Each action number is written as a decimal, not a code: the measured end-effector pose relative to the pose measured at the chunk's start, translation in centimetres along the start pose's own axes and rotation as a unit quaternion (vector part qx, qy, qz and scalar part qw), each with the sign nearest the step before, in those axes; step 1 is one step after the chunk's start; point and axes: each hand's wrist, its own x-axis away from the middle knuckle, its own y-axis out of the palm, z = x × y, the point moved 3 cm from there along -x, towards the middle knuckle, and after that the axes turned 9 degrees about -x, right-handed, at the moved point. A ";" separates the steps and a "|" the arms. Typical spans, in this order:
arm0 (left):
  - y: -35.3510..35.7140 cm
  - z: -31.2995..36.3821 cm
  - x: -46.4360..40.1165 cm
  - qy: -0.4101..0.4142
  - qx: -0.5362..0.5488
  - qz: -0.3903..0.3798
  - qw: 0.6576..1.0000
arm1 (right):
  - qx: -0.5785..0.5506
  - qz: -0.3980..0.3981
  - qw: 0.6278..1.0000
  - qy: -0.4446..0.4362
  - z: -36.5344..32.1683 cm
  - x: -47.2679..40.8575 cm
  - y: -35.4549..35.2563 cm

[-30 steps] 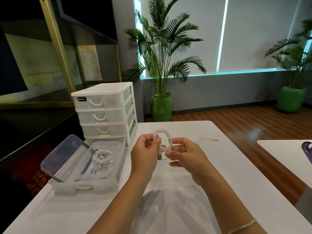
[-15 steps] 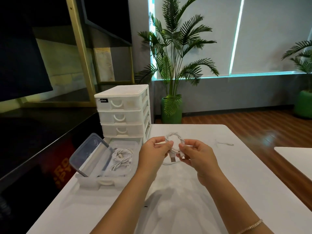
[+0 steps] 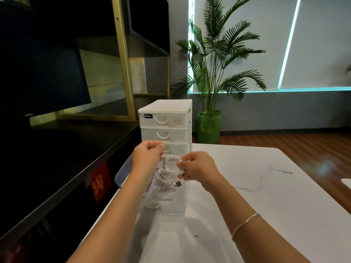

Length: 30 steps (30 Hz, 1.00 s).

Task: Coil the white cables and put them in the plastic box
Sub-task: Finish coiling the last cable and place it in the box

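While we look down at the white tabletop [image 3: 237, 205], we see the left hand [image 3: 147, 156] and the right hand [image 3: 197, 167] pinching a small coiled white cable [image 3: 171, 160] between curled fingers, raised just above the clear open plastic box [image 3: 171, 207]. More coiled white cables [image 3: 161, 184] lie inside that box. Behind it stands a white plastic drawer tower [image 3: 165, 122]. To the right, another loose white cable [image 3: 266, 177] lies on the table.
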 end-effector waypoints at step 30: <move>1.5 -2.0 -0.7 -0.014 -0.022 -0.023 0.999 | 0.447 -0.040 0.886 -0.117 1.9 -1.2 5.8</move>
